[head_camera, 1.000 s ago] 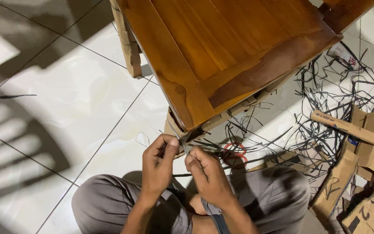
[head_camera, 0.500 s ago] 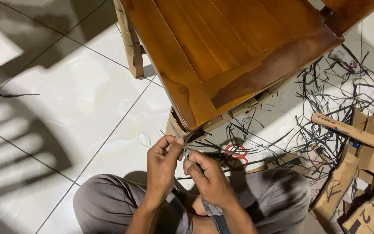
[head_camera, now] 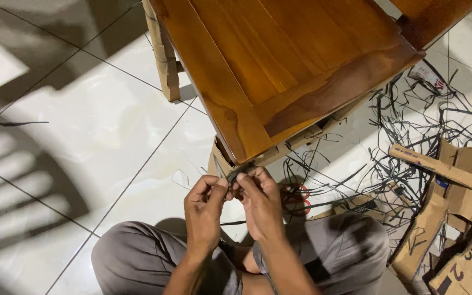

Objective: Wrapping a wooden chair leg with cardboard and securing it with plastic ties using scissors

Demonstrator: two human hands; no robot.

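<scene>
Seated on the white tiled floor [head_camera: 83, 125] in grey trousers, the person has both hands raised together just below the near corner of a varnished wooden chair [head_camera: 279, 60]. The left hand [head_camera: 204, 210] is closed in a pinch, thumb and fingers pressed on a thin dark strap [head_camera: 235, 176] that comes off the cardboard-wrapped chair leg [head_camera: 219, 163] under that corner. The right hand [head_camera: 260, 201] meets it fingertip to fingertip, its fingers curled narrow around the same strap; the blur makes it hard to tell exactly how much of the strap each hand has, though both seem to be gripping it. The strap sits between the two hands, touching the corner of the leg's wrapping. Just beyond the right hand, a pair of red-handled scissors [head_camera: 300, 196] lies on the floor, partly hidden by the hand. To the right spreads a tangle of loose black straps [head_camera: 427, 131], and past it a heap of torn brown cardboard pieces [head_camera: 454, 207]. Another cardboard-wrapped leg [head_camera: 162, 60] stands further back at the left.
</scene>
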